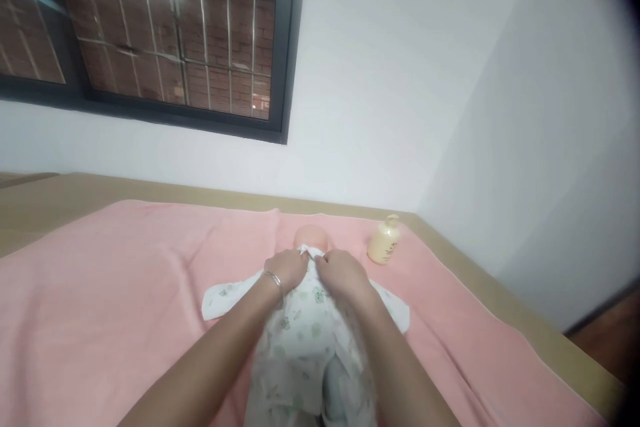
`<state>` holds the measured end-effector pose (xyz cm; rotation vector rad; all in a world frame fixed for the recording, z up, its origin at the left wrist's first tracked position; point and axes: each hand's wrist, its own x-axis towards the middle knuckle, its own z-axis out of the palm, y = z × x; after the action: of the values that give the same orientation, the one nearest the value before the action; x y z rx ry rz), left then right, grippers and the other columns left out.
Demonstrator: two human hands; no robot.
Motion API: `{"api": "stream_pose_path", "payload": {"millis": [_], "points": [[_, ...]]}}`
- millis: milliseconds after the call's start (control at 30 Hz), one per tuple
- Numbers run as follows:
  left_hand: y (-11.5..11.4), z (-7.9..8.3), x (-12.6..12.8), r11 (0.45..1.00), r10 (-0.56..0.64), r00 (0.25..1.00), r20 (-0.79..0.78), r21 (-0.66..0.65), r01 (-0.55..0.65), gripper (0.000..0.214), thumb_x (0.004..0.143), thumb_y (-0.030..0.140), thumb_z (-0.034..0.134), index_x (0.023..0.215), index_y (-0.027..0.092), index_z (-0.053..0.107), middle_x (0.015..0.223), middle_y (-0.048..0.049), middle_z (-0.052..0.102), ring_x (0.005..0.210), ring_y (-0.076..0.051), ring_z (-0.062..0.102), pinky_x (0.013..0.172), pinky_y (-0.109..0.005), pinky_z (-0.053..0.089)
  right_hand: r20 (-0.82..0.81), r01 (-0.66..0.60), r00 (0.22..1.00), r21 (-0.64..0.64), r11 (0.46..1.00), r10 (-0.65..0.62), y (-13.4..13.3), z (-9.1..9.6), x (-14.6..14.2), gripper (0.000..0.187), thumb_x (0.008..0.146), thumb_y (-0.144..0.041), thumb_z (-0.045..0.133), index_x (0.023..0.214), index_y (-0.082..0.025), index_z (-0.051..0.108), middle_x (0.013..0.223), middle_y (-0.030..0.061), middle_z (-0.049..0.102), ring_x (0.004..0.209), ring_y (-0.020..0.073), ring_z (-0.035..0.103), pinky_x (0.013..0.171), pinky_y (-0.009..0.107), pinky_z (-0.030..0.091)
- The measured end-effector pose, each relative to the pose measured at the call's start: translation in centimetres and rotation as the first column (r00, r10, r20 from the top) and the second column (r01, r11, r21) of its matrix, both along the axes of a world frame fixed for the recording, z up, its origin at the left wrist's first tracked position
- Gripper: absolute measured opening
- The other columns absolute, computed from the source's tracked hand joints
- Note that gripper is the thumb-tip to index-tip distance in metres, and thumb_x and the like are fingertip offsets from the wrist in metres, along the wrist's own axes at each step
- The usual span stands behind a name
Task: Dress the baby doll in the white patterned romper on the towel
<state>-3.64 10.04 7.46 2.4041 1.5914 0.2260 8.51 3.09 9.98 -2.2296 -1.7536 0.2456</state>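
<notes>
A baby doll lies on the pink blanket, and its smooth bald head (pixel 311 237) shows beyond my hands. White baby clothes (pixel 305 330) with small green prints cover its body, and the sleeves spread out to both sides. At the neckline, my left hand (pixel 287 268), with a silver bracelet at the wrist, pinches the collar edge. Just beside it, my right hand (pixel 345 273) is closed on the other side of the same collar. The doll's face is hidden from this angle. Toward the bottom, the lower part of the clothes is blurred and folded.
A cream pump bottle (pixel 384 240) stands on the blanket to the right of the doll's head. The pink blanket (pixel 125 293) covers most of the wooden surface (pixel 480 287). Behind are a white wall (pixel 370 80) and a dark-framed window (pixel 283 67) with bars.
</notes>
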Motion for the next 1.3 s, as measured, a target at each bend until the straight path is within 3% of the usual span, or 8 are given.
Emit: {"api": "stream_pose_path", "payload": {"millis": [133, 233, 400, 533, 700, 867, 1167, 1300], "points": [[-2.5, 0.9, 0.9, 0.979, -0.045, 0.974, -0.221, 0.184, 0.087, 0.03, 0.081, 0.029, 0.041, 0.095, 0.014, 0.062, 0.098, -0.0167, 0.062, 0.091, -0.031, 0.057, 0.077, -0.044, 0.039, -0.003, 0.04, 0.999, -0.004, 0.999, -0.04, 0.9, -1.0, 0.4, 0.044, 0.089, -0.034, 0.026, 0.092, -0.015, 0.065, 0.095, 0.0142, 0.065, 0.085, 0.0239, 0.06, 0.067, 0.03, 0.041], [-2.9, 0.7, 1.5, 0.969, -0.052, 0.977, -0.205, 0.228, 0.099, 0.031, 0.081, 0.027, 0.04, 0.095, 0.012, 0.062, 0.1, -0.0181, 0.061, 0.093, -0.031, 0.056, 0.076, -0.042, 0.039, -0.038, 0.076, 0.996, -0.041, 0.996, -0.078, 1.9, -2.0, 1.1, 0.048, 0.09, -0.034, 0.022, 0.092, -0.014, 0.065, 0.097, 0.0144, 0.065, 0.087, 0.0235, 0.06, 0.069, 0.03, 0.041], [0.3, -0.7, 0.6, 0.999, 0.012, 0.999, 0.045, 0.043, -0.014, 0.046, 0.087, 0.04, 0.023, 0.097, 0.015, 0.061, 0.102, -0.0135, 0.063, 0.092, -0.026, 0.059, 0.074, -0.035, 0.042, -0.048, 0.004, 0.999, -0.054, 0.999, -0.007, 1.4, -1.5, 1.3, 0.047, 0.09, -0.038, 0.025, 0.092, -0.014, 0.065, 0.097, 0.0138, 0.065, 0.086, 0.0217, 0.06, 0.067, 0.027, 0.041], [1.7, -1.2, -0.2, 0.998, -0.026, 0.99, 0.14, -0.055, 0.034, 0.055, 0.088, 0.047, 0.016, 0.093, 0.016, 0.062, 0.101, -0.0131, 0.064, 0.09, -0.025, 0.06, 0.07, -0.032, 0.043, 0.015, -0.005, 1.0, -0.028, 1.0, 0.005, 0.3, -0.3, 0.6, 0.033, 0.084, -0.034, 0.038, 0.091, -0.017, 0.065, 0.094, 0.0117, 0.066, 0.084, 0.0219, 0.06, 0.064, 0.026, 0.039], [-0.1, -0.7, 0.4, 0.998, 0.024, 1.0, 0.0, 0.066, -0.024, 0.051, 0.089, 0.042, 0.019, 0.098, 0.016, 0.061, 0.099, -0.0136, 0.064, 0.089, -0.028, 0.059, 0.074, -0.039, 0.042, -0.043, 0.055, 0.998, -0.014, 0.998, -0.056, 0.9, -1.0, 1.4, 0.034, 0.083, -0.034, 0.038, 0.091, -0.015, 0.065, 0.094, 0.0127, 0.066, 0.083, 0.022, 0.06, 0.062, 0.026, 0.039], [-2.5, 0.0, 1.1, 0.973, -0.033, 0.975, -0.22, 0.217, 0.082, 0.04, 0.085, 0.032, 0.032, 0.104, 0.012, 0.061, 0.106, -0.02, 0.059, 0.096, -0.031, 0.055, 0.076, -0.042, 0.039, -0.124, 0.089, 0.988, -0.053, 0.995, -0.095, 2.1, -2.5, 2.9, 0.042, 0.088, -0.038, 0.031, 0.088, -0.015, 0.065, 0.094, 0.0127, 0.066, 0.082, 0.0213, 0.06, 0.063, 0.027, 0.04], [1.2, -0.6, -0.3, 0.997, -0.065, 0.996, 0.054, -0.027, 0.066, 0.061, 0.091, 0.048, 0.009, 0.096, 0.015, 0.06, 0.102, -0.0143, 0.063, 0.091, -0.024, 0.06, 0.074, -0.033, 0.043, 0.081, 0.027, 0.996, -0.037, 0.999, -0.024, 0.0, 0.2, 0.3, 0.031, 0.086, -0.029, 0.04, 0.093, -0.014, 0.065, 0.092, 0.0141, 0.065, 0.082, 0.0229, 0.06, 0.064, 0.029, 0.041], [-0.5, 0.1, 0.2, 0.997, -0.018, 0.997, -0.072, 0.077, 0.024, 0.045, 0.09, 0.039, 0.024, 0.099, 0.015, 0.06, 0.1, -0.0148, 0.063, 0.092, -0.028, 0.059, 0.075, -0.037, 0.043, 0.063, 0.077, 0.995, 0.013, 0.997, -0.078, 0.6, -0.5, 0.4, 0.033, 0.086, -0.031, 0.038, 0.092, -0.014, 0.066, 0.092, 0.0141, 0.065, 0.082, 0.0232, 0.06, 0.065, 0.029, 0.041]]}}
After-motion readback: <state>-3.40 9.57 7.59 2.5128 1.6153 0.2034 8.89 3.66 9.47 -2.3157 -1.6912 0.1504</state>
